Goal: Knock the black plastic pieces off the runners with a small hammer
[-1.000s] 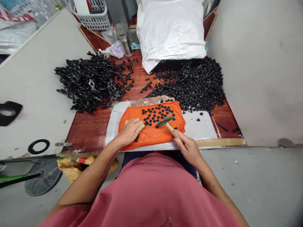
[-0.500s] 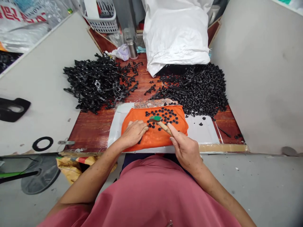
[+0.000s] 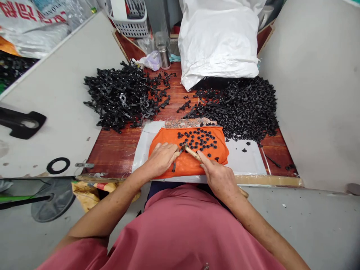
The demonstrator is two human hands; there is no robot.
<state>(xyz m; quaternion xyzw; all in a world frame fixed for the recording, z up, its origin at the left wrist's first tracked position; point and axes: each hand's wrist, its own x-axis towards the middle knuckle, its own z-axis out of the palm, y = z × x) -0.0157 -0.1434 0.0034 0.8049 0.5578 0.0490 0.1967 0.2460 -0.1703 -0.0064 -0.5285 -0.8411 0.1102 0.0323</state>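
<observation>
My right hand [image 3: 221, 178] is wrapped round the wooden handle of a small hammer [image 3: 193, 153]. The hammer's head is down at the fingertips of my left hand [image 3: 161, 159]. That hand rests on the orange cloth [image 3: 157, 140], fingers closed on a black plastic piece [image 3: 174, 165], one end of which sticks out below them; its rest is hidden by the fingers. Several small round black caps [image 3: 201, 139] lie scattered over the cloth, just beyond the hammer.
A heap of black branched plastic parts [image 3: 120, 97] stands at the left of the reddish wooden table [image 3: 115, 150]. To the right is a pile of small black pieces [image 3: 247, 108], with a white sack [image 3: 218, 41] behind it. A steel flask [image 3: 164, 57] and grey basket [image 3: 132, 26] are at the back.
The hammer head, raised with its green side showing before, has come down close to my left fingertips. A black piece now shows below my left hand. The whole view has shifted slightly.
</observation>
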